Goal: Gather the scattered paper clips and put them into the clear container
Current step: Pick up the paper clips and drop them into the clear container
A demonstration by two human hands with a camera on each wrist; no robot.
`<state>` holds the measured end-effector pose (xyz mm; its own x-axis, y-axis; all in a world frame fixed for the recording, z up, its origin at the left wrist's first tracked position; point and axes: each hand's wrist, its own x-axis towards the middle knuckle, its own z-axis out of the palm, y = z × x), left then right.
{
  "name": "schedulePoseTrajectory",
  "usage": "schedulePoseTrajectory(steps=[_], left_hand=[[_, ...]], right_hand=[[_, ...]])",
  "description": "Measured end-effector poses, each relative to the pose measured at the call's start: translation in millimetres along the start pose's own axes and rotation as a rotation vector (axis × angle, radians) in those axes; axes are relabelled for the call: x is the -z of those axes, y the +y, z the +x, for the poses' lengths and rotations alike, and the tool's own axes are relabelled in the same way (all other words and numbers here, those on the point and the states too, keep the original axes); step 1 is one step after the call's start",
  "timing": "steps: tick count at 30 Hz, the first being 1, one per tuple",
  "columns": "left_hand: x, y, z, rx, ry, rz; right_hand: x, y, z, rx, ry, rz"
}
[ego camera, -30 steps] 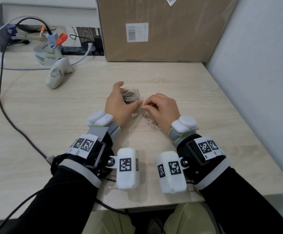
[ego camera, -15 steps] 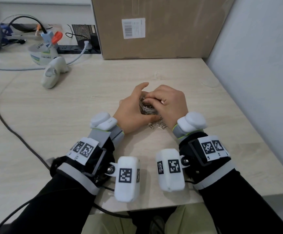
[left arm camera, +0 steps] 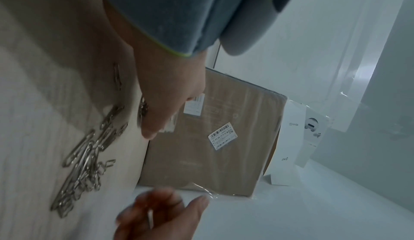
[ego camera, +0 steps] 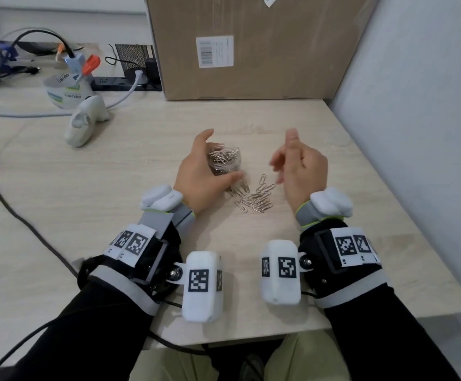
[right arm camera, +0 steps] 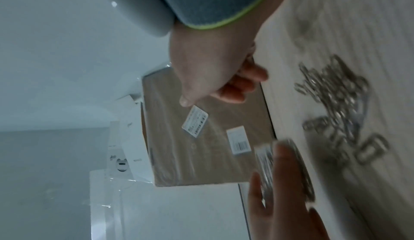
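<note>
A small clear container (ego camera: 228,164) holding several silver paper clips stands on the light wooden table (ego camera: 141,188). My left hand (ego camera: 221,156) curls round it, thumb in front and fingers behind. A loose pile of paper clips (ego camera: 257,199) lies just right of that thumb, also seen as paper clips (left arm camera: 89,164) and paper clips (right arm camera: 336,102). My right hand (ego camera: 284,149) hovers above the table to the right of the pile, blurred, with fingers loose and nothing visible in them. The right wrist view shows the right hand (right arm camera: 215,95) with the container (right arm camera: 266,162) beyond it.
A large cardboard box (ego camera: 251,45) stands at the back of the table. A white handheld device (ego camera: 83,125), a tape roll (ego camera: 67,89) and a black cable (ego camera: 9,210) lie to the left. A grey wall (ego camera: 416,133) borders the table's right edge.
My right hand was over the container's mouth half a second ago. It has drawn back to the right and opened. The left hand still holds the container.
</note>
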<state>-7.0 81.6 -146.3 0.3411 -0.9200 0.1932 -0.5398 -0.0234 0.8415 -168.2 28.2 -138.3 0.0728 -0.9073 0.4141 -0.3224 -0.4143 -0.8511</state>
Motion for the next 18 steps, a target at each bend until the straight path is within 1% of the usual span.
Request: schedulePoseTrajectory(steps=[2,4,7,10,13,15,16,18], left_hand=[[4,-2,1,0.049,0.078,0.005],[8,-3,3,0.092,0.138,0.005],[8,-5,4,0.118,0.181,0.001],[7,-4,3,0.119,0.184,0.003],[7,-3,3,0.123,0.191,0.005],[7,-2,3,0.129,0.195,0.002],[7,-2,3,0.131,0.194,0.0],[7,-1,2,0.137,0.192,-0.004]], right_hand=[[13,4,-2,-0.12,-0.065,-0.067],[23,6,-8,-0.163,-0.193,-0.119],[22,8,-17,-0.17,-0.396,-0.112],[10,8,-21,-0.116,-0.477,-0.059],[3,6,-21,-0.085,-0.494,0.018],[3,7,-20,-0.054,-0.482,0.025],[5,8,-19,-0.027,-0.441,0.003],[11,9,-18,0.025,-0.281,-0.096]])
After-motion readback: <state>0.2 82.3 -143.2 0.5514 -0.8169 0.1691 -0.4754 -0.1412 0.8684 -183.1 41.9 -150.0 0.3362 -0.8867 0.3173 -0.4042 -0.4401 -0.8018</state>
